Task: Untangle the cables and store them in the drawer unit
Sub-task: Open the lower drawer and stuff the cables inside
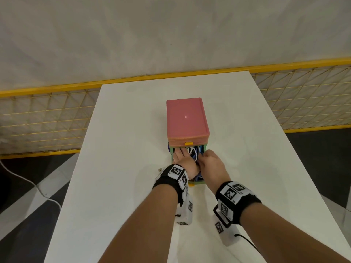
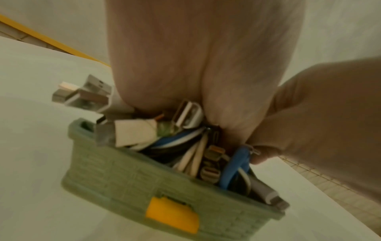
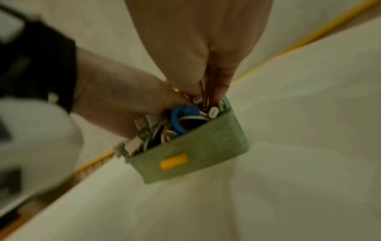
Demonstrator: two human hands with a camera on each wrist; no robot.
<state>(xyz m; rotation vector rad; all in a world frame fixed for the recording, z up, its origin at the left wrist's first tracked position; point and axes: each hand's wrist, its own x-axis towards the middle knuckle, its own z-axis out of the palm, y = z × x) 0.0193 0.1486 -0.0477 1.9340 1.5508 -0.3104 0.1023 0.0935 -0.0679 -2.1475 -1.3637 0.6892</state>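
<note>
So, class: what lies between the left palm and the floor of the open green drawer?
In the left wrist view, a heap of cables and plugs fills the green drawer under the left hand.

A white table (image 1: 121, 186) is stretching away from the camera toward a yellow wire-mesh fence, carrying a small drawer unit (image 1: 187, 120) that is sitting near its middle. The unit's pink top section is staying closed behind a yellow tab, while its green drawer (image 2: 132, 177) is standing pulled out toward the near edge, resting low over the tabletop and brimming with cables (image 2: 185, 146) in white, blue and black. Several USB plugs are poking over the drawer's left rim above the white surface. White marker-tagged camera housings, hanging below the person's wrists, are showing against the tabletop in front of the drawer.
</note>
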